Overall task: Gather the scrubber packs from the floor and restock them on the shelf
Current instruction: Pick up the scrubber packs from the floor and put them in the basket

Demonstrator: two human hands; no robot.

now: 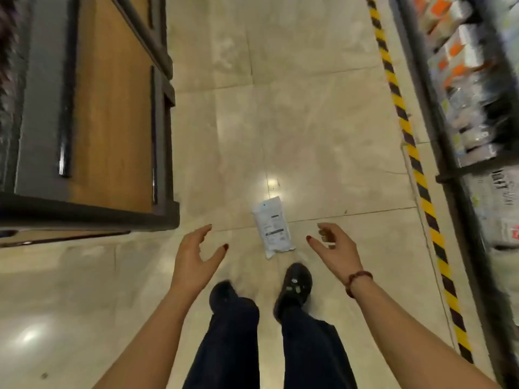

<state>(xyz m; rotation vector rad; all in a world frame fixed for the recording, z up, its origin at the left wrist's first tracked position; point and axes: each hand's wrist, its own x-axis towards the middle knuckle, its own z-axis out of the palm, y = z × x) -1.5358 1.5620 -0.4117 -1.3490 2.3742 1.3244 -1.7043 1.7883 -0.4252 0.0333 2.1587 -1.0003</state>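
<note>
A single white scrubber pack lies flat on the beige tiled floor, just ahead of my right shoe. My left hand hovers to the left of the pack with relaxed, spread fingers and holds nothing. To the right of the pack, my right hand is likewise held out, fingers loosely curved and empty, with a bead bracelet on the wrist. Neither hand touches the pack. The stocked shelf runs along the right side of the aisle.
A wooden and dark-framed display unit stands at the left. A yellow-and-black hazard stripe runs along the floor in front of the right shelf. My legs and black shoes are below the hands.
</note>
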